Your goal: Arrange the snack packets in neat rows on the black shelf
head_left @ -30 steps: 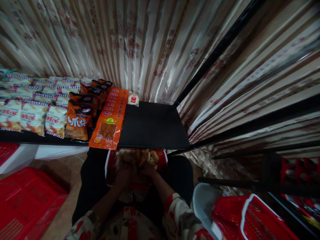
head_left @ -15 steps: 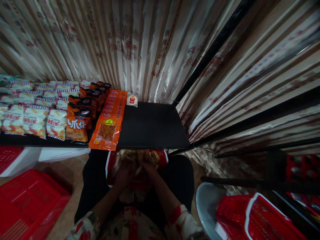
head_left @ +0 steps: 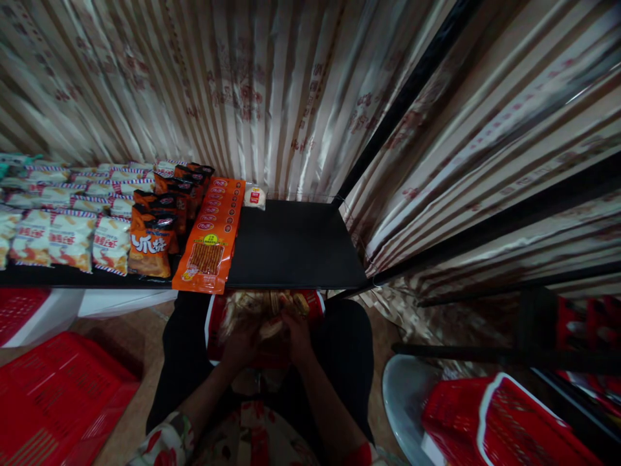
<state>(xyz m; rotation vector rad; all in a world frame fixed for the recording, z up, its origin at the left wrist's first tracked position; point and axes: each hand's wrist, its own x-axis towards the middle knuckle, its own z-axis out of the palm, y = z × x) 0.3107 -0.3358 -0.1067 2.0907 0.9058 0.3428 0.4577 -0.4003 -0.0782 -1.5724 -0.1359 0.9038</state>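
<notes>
A red basket point(head_left: 316, 310) with a white rim stands between my knees, below the edge of the black shelf. It holds several pale yellowish snack packets point(head_left: 244, 303). Both hands reach into it. Between them is a pale, roundish snack packet point(head_left: 272, 328), with the fingers of my right hand point(head_left: 297, 331) closed at its right side. My left hand point(head_left: 242, 344) is at the left among the packets; its fingers are dark and smeared, so their grip cannot be made out.
On the black shelf point(head_left: 295, 246) lie a long orange snack pack point(head_left: 209, 233), a small white packet point(head_left: 255, 196), orange-black bags point(head_left: 151, 243) and rows of white bags point(head_left: 70, 236). Red crates point(head_left: 63, 388) stand left; a grey basin point(head_left: 405, 395) and red basket point(head_left: 514, 421) stand right.
My right hand has shifted slightly right and its fingers now point more upward. The pale roundish packet between my hands shows more plainly. My left hand has moved little.
</notes>
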